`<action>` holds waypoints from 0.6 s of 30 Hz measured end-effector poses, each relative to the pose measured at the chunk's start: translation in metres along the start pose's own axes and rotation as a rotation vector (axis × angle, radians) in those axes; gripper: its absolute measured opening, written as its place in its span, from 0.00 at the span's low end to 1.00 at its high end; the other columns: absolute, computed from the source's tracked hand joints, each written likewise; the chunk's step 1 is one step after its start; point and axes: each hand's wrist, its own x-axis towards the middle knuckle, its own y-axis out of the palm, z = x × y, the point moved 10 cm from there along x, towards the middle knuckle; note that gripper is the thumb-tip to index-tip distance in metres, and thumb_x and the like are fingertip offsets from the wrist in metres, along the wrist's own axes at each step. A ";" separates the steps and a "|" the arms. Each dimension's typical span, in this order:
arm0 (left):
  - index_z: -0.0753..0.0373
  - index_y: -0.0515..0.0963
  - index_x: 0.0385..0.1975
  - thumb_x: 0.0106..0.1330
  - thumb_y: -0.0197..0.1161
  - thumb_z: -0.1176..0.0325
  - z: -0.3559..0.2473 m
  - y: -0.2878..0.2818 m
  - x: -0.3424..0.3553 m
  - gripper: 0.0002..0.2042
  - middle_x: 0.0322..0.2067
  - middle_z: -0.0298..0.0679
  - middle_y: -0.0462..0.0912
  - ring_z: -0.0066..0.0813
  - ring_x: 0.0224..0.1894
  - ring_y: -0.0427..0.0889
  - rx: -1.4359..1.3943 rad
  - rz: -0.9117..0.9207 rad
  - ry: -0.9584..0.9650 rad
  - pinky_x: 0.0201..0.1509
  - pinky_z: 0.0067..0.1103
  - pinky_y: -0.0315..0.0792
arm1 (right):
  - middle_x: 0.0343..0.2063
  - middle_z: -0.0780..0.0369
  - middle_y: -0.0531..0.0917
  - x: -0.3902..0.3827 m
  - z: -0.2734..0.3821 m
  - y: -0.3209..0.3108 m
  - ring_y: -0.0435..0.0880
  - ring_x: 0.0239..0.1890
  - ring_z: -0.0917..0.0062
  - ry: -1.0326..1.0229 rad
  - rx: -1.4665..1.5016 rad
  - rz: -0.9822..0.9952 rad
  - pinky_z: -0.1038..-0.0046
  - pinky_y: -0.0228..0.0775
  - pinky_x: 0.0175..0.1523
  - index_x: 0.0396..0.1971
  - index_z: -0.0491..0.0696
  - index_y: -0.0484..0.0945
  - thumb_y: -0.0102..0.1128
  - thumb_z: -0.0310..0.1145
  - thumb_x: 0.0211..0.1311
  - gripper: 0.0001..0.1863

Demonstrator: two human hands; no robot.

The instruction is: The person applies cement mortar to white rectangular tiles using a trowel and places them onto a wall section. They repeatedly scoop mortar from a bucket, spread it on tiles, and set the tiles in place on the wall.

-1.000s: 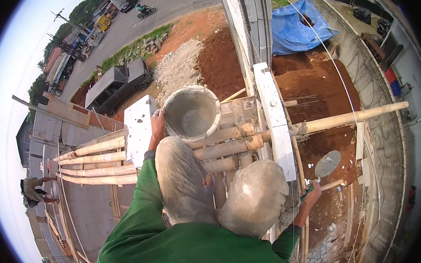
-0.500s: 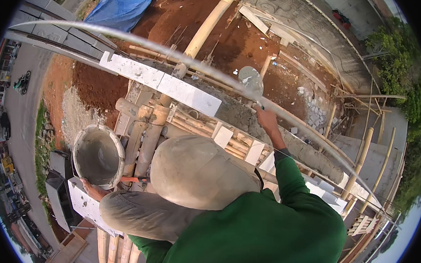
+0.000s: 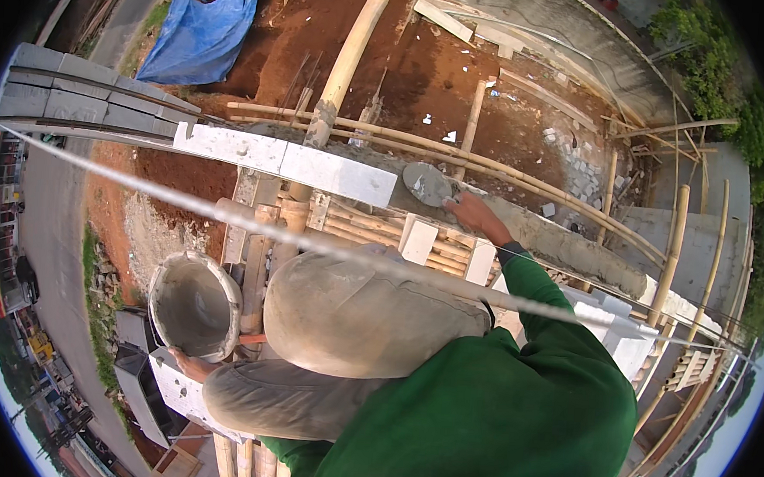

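Observation:
My right hand [image 3: 467, 211] holds the handle of a round steel trowel [image 3: 429, 184], its blade on the grey mortar strip [image 3: 566, 235] along the wall top. Just left of the blade lies a row of white blocks [image 3: 333, 174]. My left hand [image 3: 191, 364] is closed at the lower rim of a mortar bucket [image 3: 197, 262], beside another white block [image 3: 163, 382]; exactly what its fingers grip is hidden. My bent knees and bamboo poles [image 3: 256, 301] lie between the hands.
A pale line [image 3: 98, 167] crosses the view diagonally. Stacked grey blocks [image 3: 58, 92] stand at upper left. A blue tarp [image 3: 198, 26] lies on red soil beyond bamboo rails [image 3: 534, 187]. A road with vehicles runs far below at left.
My head has turned toward the right. My right hand has brought the trowel in from beyond the wall onto the mortar strip. My left hand remains by the bucket.

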 end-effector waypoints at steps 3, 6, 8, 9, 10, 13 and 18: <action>0.70 0.63 0.74 0.64 0.63 0.66 -0.008 -0.002 -0.003 0.36 0.68 0.58 0.72 0.56 0.66 0.75 0.013 -0.017 0.017 0.70 0.39 0.69 | 0.36 0.38 0.85 0.021 0.010 0.004 0.85 0.44 0.42 -0.051 -0.018 -0.043 0.49 0.74 0.54 0.36 0.31 0.84 0.56 0.55 0.69 0.33; 0.70 0.64 0.74 0.64 0.62 0.66 -0.015 -0.004 -0.007 0.36 0.67 0.59 0.72 0.57 0.66 0.75 0.037 -0.018 0.051 0.70 0.40 0.69 | 0.40 0.40 0.86 0.015 0.002 -0.005 0.85 0.46 0.42 -0.003 0.005 -0.057 0.50 0.74 0.55 0.39 0.32 0.83 0.57 0.55 0.67 0.33; 0.70 0.64 0.73 0.64 0.62 0.66 -0.020 -0.007 -0.010 0.36 0.67 0.60 0.73 0.58 0.65 0.75 0.068 -0.025 0.092 0.69 0.40 0.69 | 0.42 0.41 0.86 -0.004 -0.005 -0.025 0.85 0.47 0.43 0.042 -0.104 -0.046 0.51 0.75 0.56 0.42 0.35 0.84 0.58 0.54 0.66 0.31; 0.70 0.64 0.73 0.64 0.62 0.66 -0.024 -0.008 -0.012 0.36 0.67 0.60 0.73 0.58 0.65 0.75 0.092 -0.027 0.122 0.69 0.40 0.69 | 0.43 0.42 0.86 -0.017 -0.010 -0.039 0.85 0.48 0.44 0.100 -0.190 -0.040 0.51 0.76 0.56 0.43 0.36 0.84 0.59 0.54 0.65 0.30; 0.70 0.64 0.73 0.64 0.61 0.67 -0.028 -0.010 -0.015 0.35 0.67 0.60 0.73 0.59 0.65 0.75 0.128 -0.024 0.153 0.69 0.40 0.69 | 0.43 0.42 0.86 -0.033 -0.005 -0.054 0.85 0.48 0.45 0.091 -0.244 -0.082 0.51 0.76 0.56 0.45 0.39 0.84 0.59 0.52 0.66 0.28; 0.70 0.64 0.73 0.64 0.61 0.67 -0.064 -0.017 -0.032 0.35 0.66 0.61 0.73 0.60 0.65 0.75 0.210 -0.065 0.391 0.68 0.40 0.70 | 0.42 0.43 0.86 -0.087 0.012 -0.100 0.86 0.47 0.47 0.083 -0.342 -0.261 0.51 0.78 0.52 0.50 0.44 0.82 0.60 0.46 0.66 0.22; 0.75 0.70 0.66 0.73 0.60 0.62 -0.094 -0.035 -0.051 0.27 0.57 0.56 0.80 0.48 0.57 0.80 -0.103 -0.117 0.109 0.62 0.35 0.71 | 0.27 0.48 0.80 -0.174 0.058 -0.099 0.81 0.30 0.48 -0.286 -0.223 -0.522 0.52 0.71 0.37 0.36 0.42 0.75 0.66 0.32 0.62 0.11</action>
